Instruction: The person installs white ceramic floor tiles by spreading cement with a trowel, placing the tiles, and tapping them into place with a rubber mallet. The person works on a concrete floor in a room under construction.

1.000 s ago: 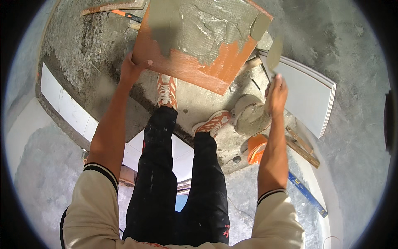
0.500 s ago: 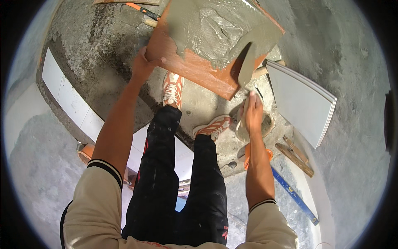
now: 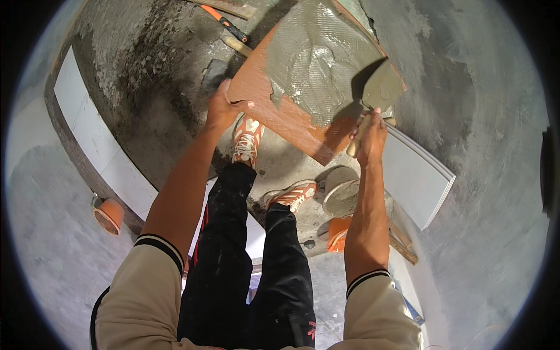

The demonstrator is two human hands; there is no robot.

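Note:
My left hand (image 3: 224,108) grips the left corner of a square reddish-brown tile (image 3: 303,137), thumb on top and fingers beneath the edge. Wet grey mortar (image 3: 318,64) covers most of the tile's ribbed upper face, leaving bare strips along the near edges. In my right hand (image 3: 371,137) is the wooden handle of a trowel (image 3: 382,87). Its grey, mortar-smeared blade points away from me over the tile's right edge and casts a dark shadow on the mortar.
Stacked white tiles (image 3: 417,175) lie right of my hand. A mortar bucket (image 3: 341,195) stands beside my right shoe. A hammer (image 3: 216,73) and an orange-and-black handled tool (image 3: 224,23) lie beyond my left hand. An orange bucket (image 3: 108,216) is at far left; wood pieces (image 3: 402,248) lie right.
The trowel has moved up and right, its blade turned from over the tile's near corner to the right edge. My left hand still holds the tile; the view has shifted somewhat.

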